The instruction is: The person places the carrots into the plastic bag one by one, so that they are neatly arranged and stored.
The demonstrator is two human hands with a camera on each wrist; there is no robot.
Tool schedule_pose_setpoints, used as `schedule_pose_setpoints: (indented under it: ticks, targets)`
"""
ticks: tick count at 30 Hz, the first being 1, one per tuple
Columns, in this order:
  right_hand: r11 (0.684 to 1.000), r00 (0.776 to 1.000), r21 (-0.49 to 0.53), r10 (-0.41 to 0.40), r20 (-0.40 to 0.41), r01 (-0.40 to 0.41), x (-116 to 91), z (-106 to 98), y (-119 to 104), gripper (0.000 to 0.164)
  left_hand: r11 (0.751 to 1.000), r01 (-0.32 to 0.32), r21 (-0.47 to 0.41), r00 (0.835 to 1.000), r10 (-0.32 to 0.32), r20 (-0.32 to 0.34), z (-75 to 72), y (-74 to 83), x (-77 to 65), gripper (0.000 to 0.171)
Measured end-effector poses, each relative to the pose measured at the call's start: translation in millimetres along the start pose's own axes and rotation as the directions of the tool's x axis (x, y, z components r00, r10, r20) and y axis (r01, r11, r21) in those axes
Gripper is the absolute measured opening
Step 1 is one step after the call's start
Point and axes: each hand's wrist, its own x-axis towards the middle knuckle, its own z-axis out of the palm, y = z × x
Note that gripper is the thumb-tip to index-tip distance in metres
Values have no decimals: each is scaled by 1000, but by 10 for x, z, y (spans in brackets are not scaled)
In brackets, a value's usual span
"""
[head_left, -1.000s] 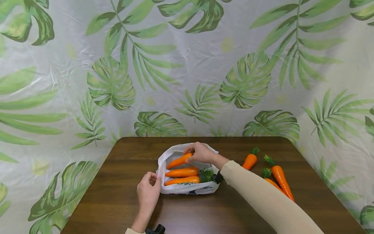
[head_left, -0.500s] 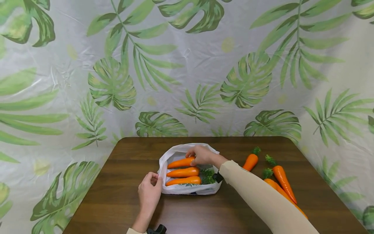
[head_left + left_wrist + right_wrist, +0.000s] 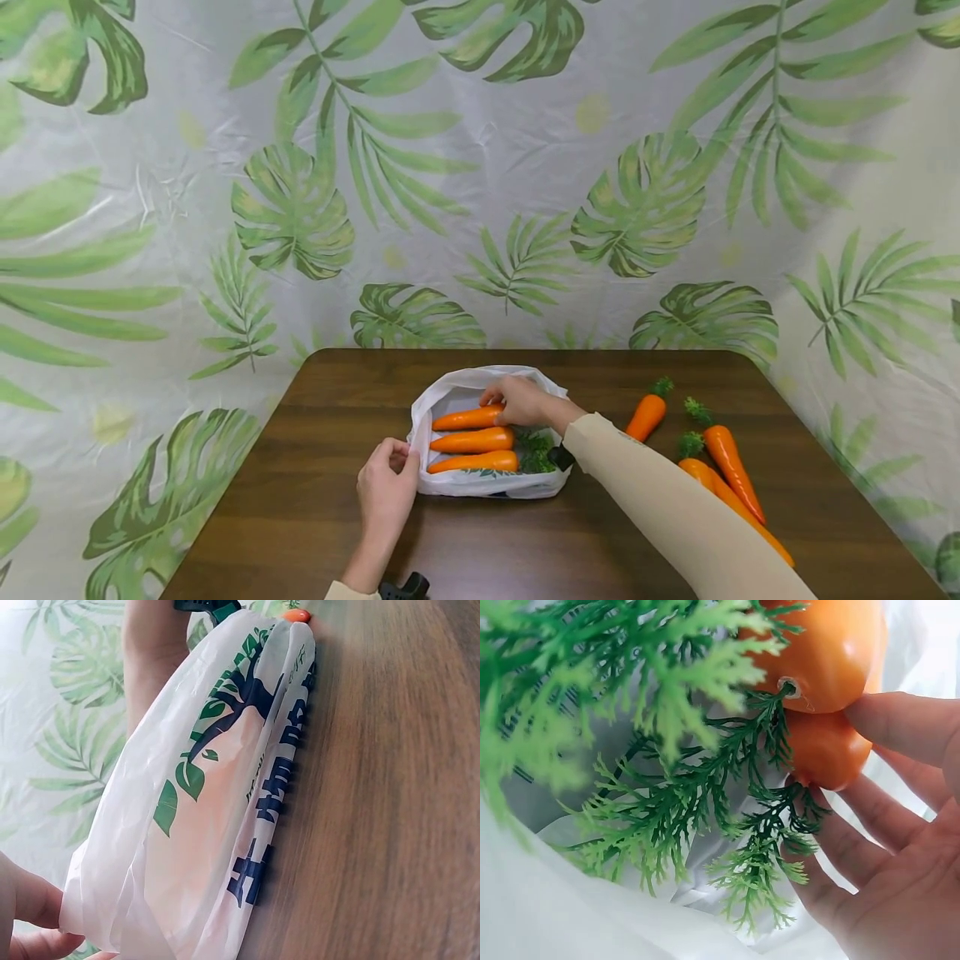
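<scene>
A white plastic bag [image 3: 450,487] lies on the table with its mouth open upward. Three orange carrots are inside it side by side: a far one [image 3: 465,418], a middle one [image 3: 472,440] and a near one [image 3: 472,462]. My left hand [image 3: 386,485] pinches the bag's left rim between thumb and fingers. Reaching into the bag from the right, my right hand [image 3: 523,402] holds the far carrot by its thick end. In the right wrist view my thumb and fingers [image 3: 900,727] are around a carrot [image 3: 829,750], near feathery green tops [image 3: 697,772].
More carrots with green tops lie right of the bag: one [image 3: 647,417] behind my right sleeve, two others [image 3: 731,467] [image 3: 753,517] farther right. The brown wooden table [image 3: 330,433] ends at a leaf-patterned curtain [image 3: 525,183]. Dark bands [image 3: 405,587] circle both wrists.
The far carrot has gone from slanted to nearly level, lower beside the middle carrot, with my right hand moving down along with it. My left hand keeps its hold on the bag's rim.
</scene>
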Motion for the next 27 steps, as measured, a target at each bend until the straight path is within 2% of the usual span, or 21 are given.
schedule_pose_setpoints:
  ticks: [8,14,19,27]
  targets:
    - [1000,1000,15,-9,3,9,7,0,3,35,1000,-9,1,1000,9,-4,-2,10,-6,8]
    - [999,1000,34,16,10,-16,10,-21,2,36,1000,-7,-1,1000,7,-7,-6,6,-8,8]
    - [998,999,51,39,12,-40,-39,-99,-48,36,1000,-9,3,1000,9,-8,4,-10,-5,8]
    - [999,1000,41,7,-20,-6,-177,-271,-155,34,1000,-23,16,1000,23,-12,27,-26,-8,10]
